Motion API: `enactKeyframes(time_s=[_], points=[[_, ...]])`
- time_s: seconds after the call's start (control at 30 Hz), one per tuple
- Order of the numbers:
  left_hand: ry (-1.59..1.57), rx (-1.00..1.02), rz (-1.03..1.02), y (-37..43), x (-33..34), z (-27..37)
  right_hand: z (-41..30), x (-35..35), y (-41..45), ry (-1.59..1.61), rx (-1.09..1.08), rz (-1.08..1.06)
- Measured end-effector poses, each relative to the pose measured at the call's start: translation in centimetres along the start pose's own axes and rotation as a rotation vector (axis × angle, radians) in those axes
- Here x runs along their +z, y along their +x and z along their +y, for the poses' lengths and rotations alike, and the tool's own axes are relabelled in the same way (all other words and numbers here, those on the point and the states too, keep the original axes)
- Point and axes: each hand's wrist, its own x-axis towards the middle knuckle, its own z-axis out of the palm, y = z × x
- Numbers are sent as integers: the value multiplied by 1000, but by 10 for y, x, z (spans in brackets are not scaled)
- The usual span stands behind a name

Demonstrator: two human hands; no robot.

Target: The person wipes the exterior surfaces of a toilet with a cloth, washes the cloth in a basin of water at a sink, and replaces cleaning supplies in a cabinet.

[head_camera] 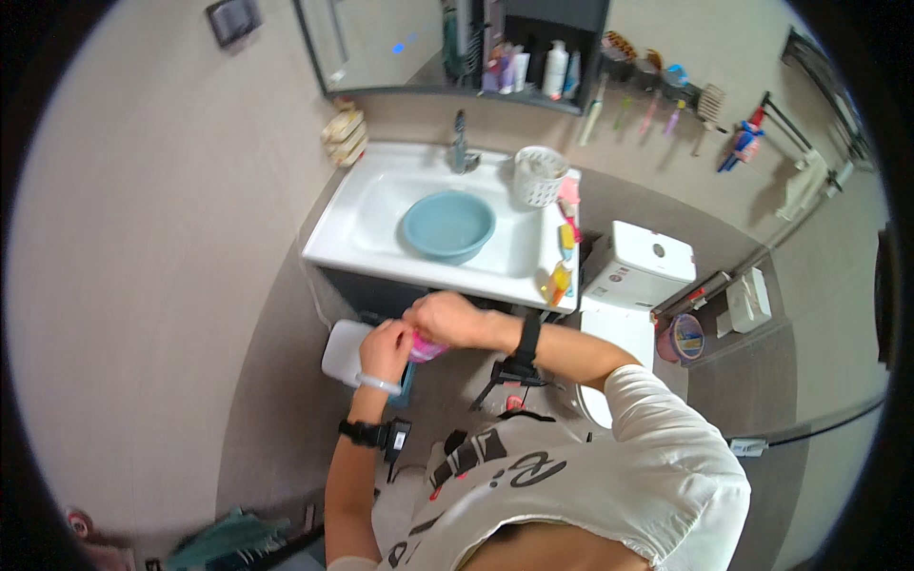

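Close together before the front edge of the washbasin counter, my left hand (386, 351) and my right hand (450, 319) both grip a small pink item (427, 348). Fingers cover its upper part, so its kind is unclear; it may be a soft packet or cloth. Beyond my hands, a blue plastic basin (450, 225) sits in the white sink (371, 214). The chrome faucet (460, 146) rises behind it. Below and left of my hands is a white lid or box top (344, 351).
A white perforated basket (539, 178), a yellow sponge (567, 237) and a yellow-orange bottle (557, 283) line the counter's right side. A white toilet (618, 332) stands to the right. A mirror cabinet (393, 43) with toiletries hangs above. The tiled wall (143, 250) is at left.
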Motion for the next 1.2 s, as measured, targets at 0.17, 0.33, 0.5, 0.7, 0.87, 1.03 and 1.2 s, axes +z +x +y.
enactKeyframes(time_s=[0.17,0.33,0.5,0.7,0.87,1.03,1.2], points=[[-91,-14,10,3,9,0,-2,-1,-21,-32,-191,145],[-364,-180,25,10,10,0,-6,-17,-16,-67,-283,237],[-289,-122,110,20,12,-10,-4,-27,-12,97,-200,320],[-213,-137,228,51,5,-3,-3,-39,-12,407,25,393],[-308,-231,258,42,3,-3,-9,-34,-21,563,94,392],[-306,-233,285,40,10,3,-6,-30,-31,648,165,387],[-332,-246,301,42,13,4,-18,-30,-33,942,253,455]])
